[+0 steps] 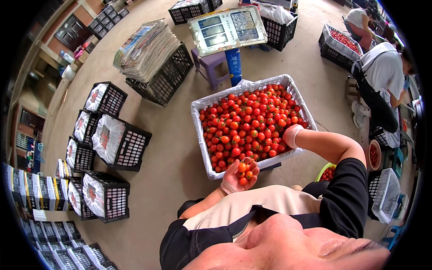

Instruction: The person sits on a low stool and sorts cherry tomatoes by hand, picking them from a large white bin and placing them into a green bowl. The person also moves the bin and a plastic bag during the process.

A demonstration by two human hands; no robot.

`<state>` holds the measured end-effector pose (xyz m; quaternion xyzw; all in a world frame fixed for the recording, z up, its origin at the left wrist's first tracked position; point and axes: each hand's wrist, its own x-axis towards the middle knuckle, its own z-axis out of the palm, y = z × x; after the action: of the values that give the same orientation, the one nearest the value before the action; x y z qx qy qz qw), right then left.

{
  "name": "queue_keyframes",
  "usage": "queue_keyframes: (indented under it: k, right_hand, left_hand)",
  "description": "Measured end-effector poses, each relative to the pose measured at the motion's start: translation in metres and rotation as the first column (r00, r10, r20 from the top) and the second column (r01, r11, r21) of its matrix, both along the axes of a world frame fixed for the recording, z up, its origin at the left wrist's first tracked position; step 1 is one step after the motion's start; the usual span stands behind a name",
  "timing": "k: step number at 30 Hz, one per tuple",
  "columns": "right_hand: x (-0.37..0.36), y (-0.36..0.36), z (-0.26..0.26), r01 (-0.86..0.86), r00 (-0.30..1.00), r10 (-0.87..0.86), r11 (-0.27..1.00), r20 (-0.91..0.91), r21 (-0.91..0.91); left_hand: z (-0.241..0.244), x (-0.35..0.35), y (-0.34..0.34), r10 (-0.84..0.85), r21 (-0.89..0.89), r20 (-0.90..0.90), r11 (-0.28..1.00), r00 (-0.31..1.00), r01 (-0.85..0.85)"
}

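A crate lined with white plastic (206, 153) stands before me, heaped with red cherry tomatoes (249, 118). My left hand (238, 175) is palm up at the crate's near edge, with several orange-red cherry tomatoes (242, 167) cupped in it. At the crate's right side, my right hand (293, 135) reaches in among the tomatoes; its fingers are hidden, so I cannot tell whether it holds any. Both hands seem to wear thin translucent gloves. Behind the crate stands a weighing scale's display head (227, 29) on a blue post (233, 65).
A purple stool (211, 64) and a black crate stacked with newspapers (162, 81) are beyond the crate. Packed black crates (130, 145) stand to the left. Two people (381, 72) sit working at the right near another tomato crate (337, 55). A green-rimmed basin (324, 168) is close by.
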<state>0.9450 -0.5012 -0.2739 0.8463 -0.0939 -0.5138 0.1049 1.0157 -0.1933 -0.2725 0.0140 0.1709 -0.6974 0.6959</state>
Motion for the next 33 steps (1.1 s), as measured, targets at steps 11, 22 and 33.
queue_keyframes:
  k: [11,22,33]
  right_hand:
    - [-0.044,-0.009,0.048,0.028,0.149,-0.938,0.321,0.314,0.947]
    - [-0.012,0.119,0.106,-0.319,0.497,-0.529,0.626,0.688,0.712]
    - [-0.040,0.089,0.089,-0.463,0.271,-0.777,0.413,0.568,0.784]
  left_hand:
    - [0.011,0.000,0.000,0.075,0.022,0.031,0.997,0.997,-0.076]
    - [0.020,-0.007,-0.015,0.061,0.156,0.372,0.980,0.926,-0.127]
    - [-0.003,0.000,-0.017,0.071,0.109,0.122,0.990,0.990,-0.085]
